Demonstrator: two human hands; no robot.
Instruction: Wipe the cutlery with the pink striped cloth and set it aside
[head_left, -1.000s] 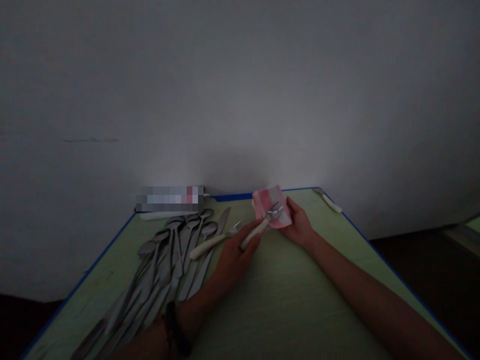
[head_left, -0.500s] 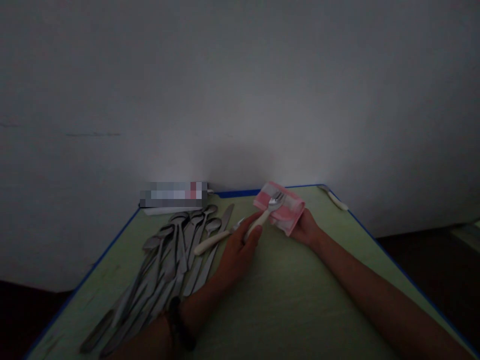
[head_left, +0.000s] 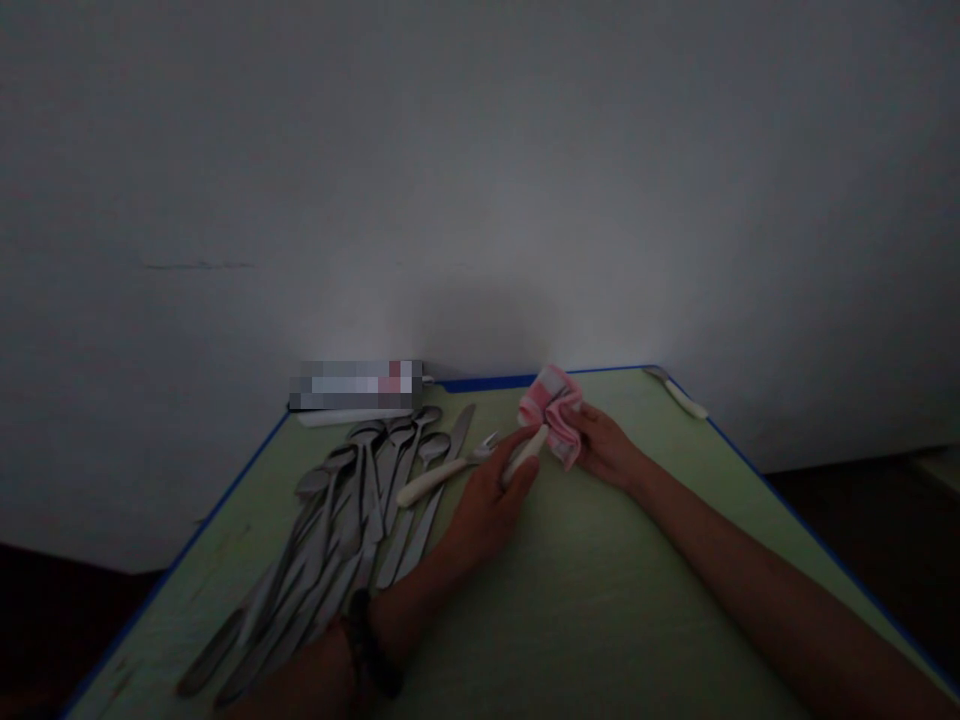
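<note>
My left hand (head_left: 495, 492) is closed around the pale handle of a fork (head_left: 528, 455). The fork's metal head is hidden in a pink-and-white checked cloth (head_left: 551, 410). My right hand (head_left: 604, 447) grips that cloth, folded around the fork's head. Just left of my left hand, a second fork with a pale handle (head_left: 431, 483) lies across a table knife (head_left: 455, 440) and near a spoon (head_left: 433, 445). Further left, a pile of metal spoons and other cutlery (head_left: 322, 540) spreads toward the table's near left side.
A box (head_left: 356, 387), its face blurred out, stands at the back left of the green table (head_left: 637, 600). At the back right corner lies another pale-handled piece of cutlery (head_left: 684, 400). A blue edge (head_left: 487, 383) borders the table, and a grey wall (head_left: 480, 180) rises behind.
The cloth, earlier spread flat behind the fork's head, is now folded over it and hides it. My right hand has closed the cloth in. The view has shifted slightly.
</note>
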